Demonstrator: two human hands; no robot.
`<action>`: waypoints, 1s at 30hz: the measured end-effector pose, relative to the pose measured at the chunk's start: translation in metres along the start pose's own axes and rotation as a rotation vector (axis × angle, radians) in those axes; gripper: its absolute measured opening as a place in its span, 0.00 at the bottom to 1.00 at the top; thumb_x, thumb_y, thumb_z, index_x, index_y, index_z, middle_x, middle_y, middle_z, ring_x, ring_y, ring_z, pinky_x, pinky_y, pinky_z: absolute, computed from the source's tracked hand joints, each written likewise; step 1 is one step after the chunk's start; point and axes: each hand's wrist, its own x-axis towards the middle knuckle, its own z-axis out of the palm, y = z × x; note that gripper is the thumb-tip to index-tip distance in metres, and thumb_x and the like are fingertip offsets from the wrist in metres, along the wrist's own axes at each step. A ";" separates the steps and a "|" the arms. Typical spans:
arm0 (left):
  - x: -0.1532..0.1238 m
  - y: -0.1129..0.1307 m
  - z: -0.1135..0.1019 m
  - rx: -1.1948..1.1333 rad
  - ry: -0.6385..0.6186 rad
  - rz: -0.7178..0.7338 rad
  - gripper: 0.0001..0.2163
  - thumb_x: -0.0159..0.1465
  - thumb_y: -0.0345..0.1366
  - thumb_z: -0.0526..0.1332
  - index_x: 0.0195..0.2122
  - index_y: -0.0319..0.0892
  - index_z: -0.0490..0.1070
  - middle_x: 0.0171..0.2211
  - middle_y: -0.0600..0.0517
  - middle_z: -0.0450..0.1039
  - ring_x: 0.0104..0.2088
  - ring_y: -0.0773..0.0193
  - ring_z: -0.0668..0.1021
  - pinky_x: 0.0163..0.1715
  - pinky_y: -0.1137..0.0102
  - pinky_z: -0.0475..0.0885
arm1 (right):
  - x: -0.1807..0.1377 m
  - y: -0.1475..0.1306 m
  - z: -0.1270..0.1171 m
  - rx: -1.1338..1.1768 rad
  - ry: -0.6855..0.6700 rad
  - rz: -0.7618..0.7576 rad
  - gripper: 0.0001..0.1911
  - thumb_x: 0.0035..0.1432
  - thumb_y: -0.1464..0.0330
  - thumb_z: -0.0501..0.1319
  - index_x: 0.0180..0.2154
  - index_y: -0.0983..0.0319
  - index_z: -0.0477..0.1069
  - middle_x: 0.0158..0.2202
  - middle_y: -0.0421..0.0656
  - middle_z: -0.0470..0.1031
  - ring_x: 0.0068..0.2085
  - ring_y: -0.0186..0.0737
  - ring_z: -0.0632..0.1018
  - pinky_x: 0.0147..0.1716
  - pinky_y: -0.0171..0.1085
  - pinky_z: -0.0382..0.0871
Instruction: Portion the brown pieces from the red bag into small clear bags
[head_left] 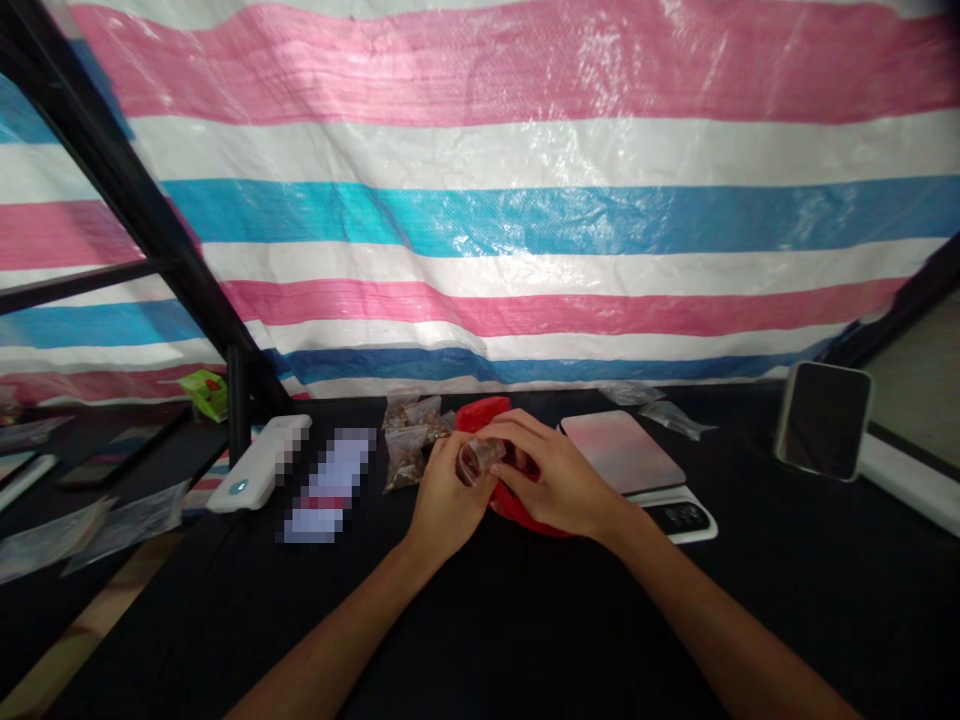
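My left hand [444, 495] and my right hand [551, 470] meet at the middle of a black table [525, 620]. Between their fingertips is a small clear plastic bag [480, 456], pinched by both hands. Under and behind the hands lies a red plastic bag [487, 412], partly hidden by my right hand. Just left of the hands sit several small clear bags [411, 430] filled with brownish bits.
A flat kitchen scale [630, 455] stands right of the hands. A white power bank [259, 465] and a blurred-out object [330, 485] lie at the left. A dark phone-like device [823, 420] stands at the far right. Empty clear bags [667, 412] lie behind. A striped tarp [525, 200] forms the backdrop.
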 end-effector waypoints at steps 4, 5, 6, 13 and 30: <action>0.000 0.001 0.001 -0.046 0.006 -0.021 0.07 0.63 0.37 0.66 0.41 0.43 0.74 0.37 0.51 0.76 0.38 0.59 0.77 0.39 0.67 0.73 | -0.003 0.003 0.003 -0.256 -0.011 -0.133 0.24 0.69 0.75 0.55 0.63 0.52 0.68 0.64 0.47 0.70 0.60 0.48 0.75 0.57 0.48 0.71; 0.001 0.001 0.002 -0.057 0.007 -0.028 0.07 0.63 0.37 0.66 0.41 0.43 0.74 0.37 0.51 0.76 0.38 0.60 0.78 0.39 0.67 0.73 | -0.003 0.005 0.003 -0.295 -0.012 -0.152 0.26 0.68 0.75 0.55 0.64 0.52 0.67 0.64 0.48 0.70 0.60 0.48 0.75 0.57 0.48 0.71; 0.001 0.001 0.002 -0.067 0.009 -0.033 0.07 0.63 0.38 0.67 0.41 0.43 0.74 0.37 0.51 0.76 0.38 0.60 0.78 0.39 0.67 0.73 | -0.004 0.006 0.003 -0.324 -0.008 -0.167 0.27 0.68 0.76 0.55 0.64 0.52 0.67 0.64 0.48 0.70 0.60 0.48 0.75 0.58 0.49 0.71; 0.001 0.003 0.003 -0.095 -0.009 -0.019 0.06 0.64 0.38 0.66 0.39 0.43 0.71 0.35 0.52 0.74 0.35 0.62 0.76 0.37 0.69 0.70 | -0.004 0.006 -0.001 -0.366 0.065 -0.186 0.25 0.68 0.75 0.55 0.63 0.53 0.68 0.65 0.48 0.70 0.62 0.49 0.74 0.59 0.48 0.72; -0.006 0.003 0.004 0.101 0.164 -0.205 0.13 0.63 0.34 0.64 0.43 0.46 0.59 0.34 0.56 0.68 0.31 0.64 0.74 0.34 0.69 0.67 | -0.008 0.034 0.005 -0.542 0.001 0.089 0.16 0.60 0.73 0.64 0.51 0.61 0.76 0.60 0.54 0.70 0.65 0.59 0.65 0.65 0.57 0.63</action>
